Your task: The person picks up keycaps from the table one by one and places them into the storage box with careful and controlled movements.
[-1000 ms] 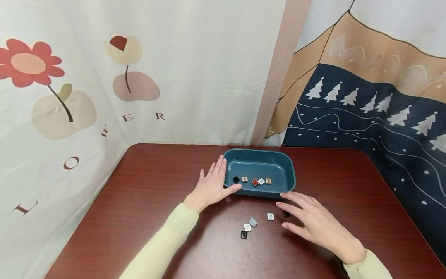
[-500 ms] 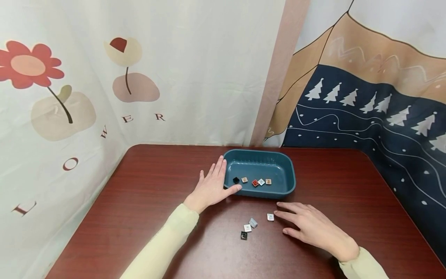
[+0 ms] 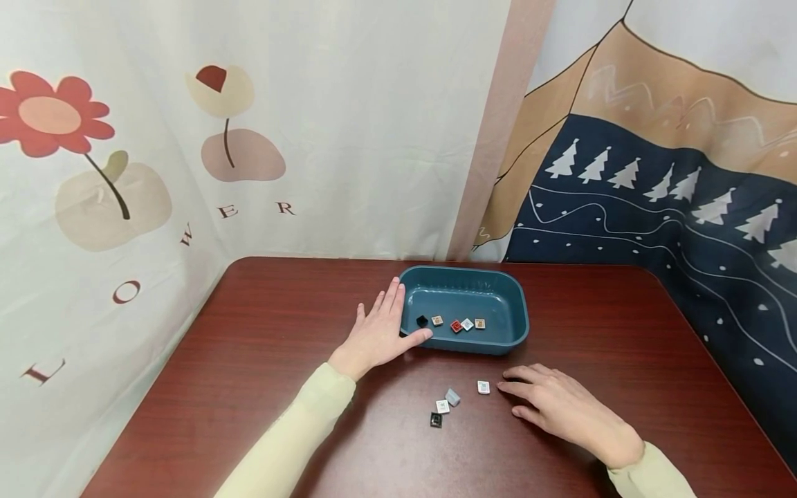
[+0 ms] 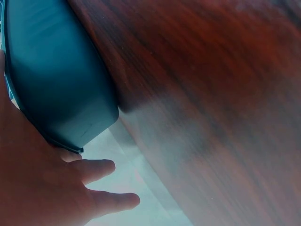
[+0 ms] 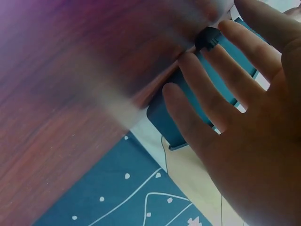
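A teal tray (image 3: 463,271) stands on the dark red table and holds several small square tiles, among them a black one (image 3: 422,320) and a red one (image 3: 456,325). My left hand (image 3: 380,332) lies flat against the tray's left wall (image 4: 56,80), thumb at its near corner. Fingers straight, my right hand (image 3: 554,402) rests on the table just in front of the tray. Its fingertips are beside a white tile (image 3: 483,386). In the right wrist view a black tile (image 5: 208,38) shows at one fingertip (image 5: 230,28), with the tray (image 5: 162,110) behind.
A grey tile (image 3: 452,397), a white tile (image 3: 442,406) and a black tile (image 3: 435,419) lie loose on the table (image 3: 261,346) between my hands. Printed curtains hang close behind the table's far and side edges.
My right hand has drawn back a little from the tray and settled lower on the table, covering the black tile in the head view. The left hand and tray have not moved.
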`<move>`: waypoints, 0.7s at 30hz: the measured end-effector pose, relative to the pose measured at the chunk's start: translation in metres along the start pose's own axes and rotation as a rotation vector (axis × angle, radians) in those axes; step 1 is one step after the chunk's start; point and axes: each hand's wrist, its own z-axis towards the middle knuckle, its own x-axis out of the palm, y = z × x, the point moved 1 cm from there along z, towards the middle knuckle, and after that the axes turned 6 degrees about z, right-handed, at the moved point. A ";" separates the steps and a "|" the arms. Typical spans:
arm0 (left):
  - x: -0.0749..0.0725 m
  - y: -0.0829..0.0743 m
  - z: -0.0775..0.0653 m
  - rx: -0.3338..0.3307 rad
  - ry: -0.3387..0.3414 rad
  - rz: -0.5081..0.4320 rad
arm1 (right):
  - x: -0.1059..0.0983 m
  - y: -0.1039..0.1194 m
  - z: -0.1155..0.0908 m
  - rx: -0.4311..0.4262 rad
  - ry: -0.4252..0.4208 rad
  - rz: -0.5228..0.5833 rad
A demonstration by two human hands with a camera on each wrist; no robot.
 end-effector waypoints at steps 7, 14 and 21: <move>0.000 0.000 -0.001 0.000 0.002 0.003 | 0.001 -0.002 -0.003 -0.033 -0.061 0.024; 0.000 -0.001 -0.001 0.002 -0.004 0.005 | 0.003 -0.003 -0.006 -0.059 -0.106 0.029; 0.000 -0.001 -0.001 0.003 -0.006 0.032 | 0.003 -0.004 -0.006 -0.058 -0.135 0.037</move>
